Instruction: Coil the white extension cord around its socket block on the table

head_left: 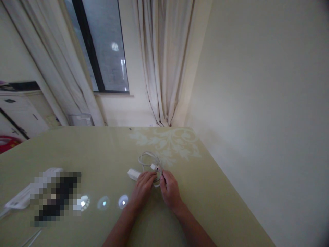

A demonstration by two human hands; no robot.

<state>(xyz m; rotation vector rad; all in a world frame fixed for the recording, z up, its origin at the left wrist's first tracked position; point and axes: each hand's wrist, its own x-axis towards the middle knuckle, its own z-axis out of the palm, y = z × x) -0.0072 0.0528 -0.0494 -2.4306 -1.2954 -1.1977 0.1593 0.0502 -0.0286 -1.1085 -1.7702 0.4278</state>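
A white cable (147, 153) lies in loose loops on the table, near the middle of the view. My left hand (144, 185) is closed on the near side of the loops, fingers curled on the cable. Beside its knuckles rests a white block (134, 174), which looks like a charger. My right hand (169, 188) pinches the loops from the right, thumb and fingers together. Between the hands, a small white plug end (154, 167) sticks up from the coil. Parts of the coil are hidden behind my fingers.
The pale green table (102, 147) has a leaf pattern at its far right. At left lie a white power-strip-like object (19, 197) and a dark, pixelated object (59, 197). A wall (257, 120) runs along the right edge; curtains (164, 61) hang behind.
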